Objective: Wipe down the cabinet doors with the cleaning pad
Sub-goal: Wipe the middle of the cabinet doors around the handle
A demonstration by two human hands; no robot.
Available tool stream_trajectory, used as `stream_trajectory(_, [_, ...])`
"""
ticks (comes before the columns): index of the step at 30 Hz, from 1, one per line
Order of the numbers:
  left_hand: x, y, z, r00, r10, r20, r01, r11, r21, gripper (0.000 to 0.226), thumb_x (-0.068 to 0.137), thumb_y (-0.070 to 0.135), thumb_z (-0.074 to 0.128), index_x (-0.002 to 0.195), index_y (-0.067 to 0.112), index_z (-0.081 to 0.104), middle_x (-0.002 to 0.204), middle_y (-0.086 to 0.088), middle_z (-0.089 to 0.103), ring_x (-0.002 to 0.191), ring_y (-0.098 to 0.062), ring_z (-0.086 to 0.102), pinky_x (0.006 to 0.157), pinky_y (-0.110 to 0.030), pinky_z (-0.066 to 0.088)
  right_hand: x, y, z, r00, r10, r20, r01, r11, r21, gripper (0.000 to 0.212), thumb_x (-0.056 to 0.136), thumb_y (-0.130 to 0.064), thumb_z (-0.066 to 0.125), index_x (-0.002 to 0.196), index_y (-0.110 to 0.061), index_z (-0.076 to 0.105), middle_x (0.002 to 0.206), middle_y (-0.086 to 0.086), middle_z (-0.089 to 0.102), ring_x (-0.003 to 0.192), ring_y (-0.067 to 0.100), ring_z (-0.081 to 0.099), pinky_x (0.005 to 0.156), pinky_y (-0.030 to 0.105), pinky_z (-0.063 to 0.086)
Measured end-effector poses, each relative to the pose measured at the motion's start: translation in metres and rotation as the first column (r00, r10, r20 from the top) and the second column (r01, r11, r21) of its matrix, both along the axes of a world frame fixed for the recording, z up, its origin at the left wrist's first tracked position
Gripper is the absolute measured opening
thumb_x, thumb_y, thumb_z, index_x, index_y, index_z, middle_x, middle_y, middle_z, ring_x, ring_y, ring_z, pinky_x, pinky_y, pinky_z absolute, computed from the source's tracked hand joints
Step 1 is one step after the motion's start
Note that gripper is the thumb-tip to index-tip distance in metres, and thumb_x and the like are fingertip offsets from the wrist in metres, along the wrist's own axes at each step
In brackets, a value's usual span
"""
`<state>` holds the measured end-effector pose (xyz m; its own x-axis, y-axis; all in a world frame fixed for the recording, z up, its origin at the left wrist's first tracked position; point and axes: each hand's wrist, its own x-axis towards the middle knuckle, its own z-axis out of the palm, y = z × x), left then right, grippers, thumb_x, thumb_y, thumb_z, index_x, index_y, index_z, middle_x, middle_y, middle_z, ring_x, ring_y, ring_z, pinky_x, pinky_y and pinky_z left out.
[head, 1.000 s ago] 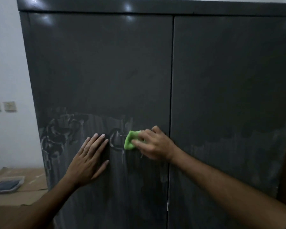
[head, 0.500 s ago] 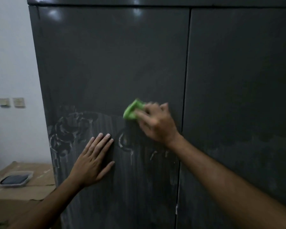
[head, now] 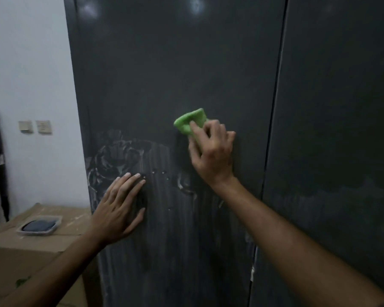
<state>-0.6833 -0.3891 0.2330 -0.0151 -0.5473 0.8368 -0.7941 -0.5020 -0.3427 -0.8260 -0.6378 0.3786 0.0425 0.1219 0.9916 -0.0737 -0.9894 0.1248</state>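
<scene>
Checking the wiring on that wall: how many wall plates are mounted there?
2. The left wall plate and the right wall plate sit side by side on the white wall, left of the cabinet. Others may lie outside the view.

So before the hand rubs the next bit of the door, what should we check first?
1. Green cleaning pad gripped in the right hand: ok.
2. Pad against the left cabinet door: ok.
3. Left hand flat on the door, steadying it: ok.
4. White streaks wiped away: not ok.
5. Upper door already wiped: cannot tell.
6. Right cabinet door clean below the middle: not ok, looks hazy.
</scene>
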Motion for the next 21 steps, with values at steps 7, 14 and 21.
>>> stream_trajectory(7, [0.036, 0.028, 0.0, 0.998, -0.057, 0.013, 0.056, 0.996, 0.068, 0.078, 0.098, 0.048, 0.057, 0.159, 0.004, 0.037, 0.168, -0.016, 0.031, 0.158, -0.035, 0.026, 0.126, -0.055, 0.028, 0.013, 0.018, -0.007, 0.978, -0.107, -0.18, 0.033, 0.928, -0.372, 0.027, 0.092, -0.029, 0.065, 0.117, -0.023, 0.073, 0.101, 0.009, 0.067, 0.082, 0.03, 0.062, 0.075, 0.042, 0.041])
stream_trajectory(14, [0.047, 0.034, -0.002, 0.995, -0.094, 0.037, 0.089, 0.989, 0.12, 0.08, 0.099, 0.049, 0.056, 0.161, 0.005, 0.033, 0.171, -0.015, 0.025, 0.159, -0.035, 0.024, 0.126, -0.055, 0.027, 0.031, 0.059, -0.048, 0.965, -0.097, -0.242, -0.025, 0.889, -0.458, 0.026, 0.092, -0.027, 0.065, 0.115, -0.021, 0.076, 0.104, 0.009, 0.07, 0.082, 0.029, 0.064, 0.073, 0.04, 0.044])
stream_trajectory(21, [0.052, 0.047, -0.006, 0.994, -0.105, 0.023, 0.101, 0.985, 0.143, 0.076, 0.1, 0.049, 0.053, 0.16, 0.005, 0.036, 0.168, -0.018, 0.032, 0.158, -0.035, 0.025, 0.123, -0.056, 0.03, 0.05, 0.067, 0.022, 0.997, -0.066, 0.028, 0.067, 0.998, -0.012, 0.029, 0.092, -0.027, 0.067, 0.119, -0.02, 0.074, 0.101, 0.008, 0.062, 0.087, 0.028, 0.06, 0.077, 0.041, 0.037])
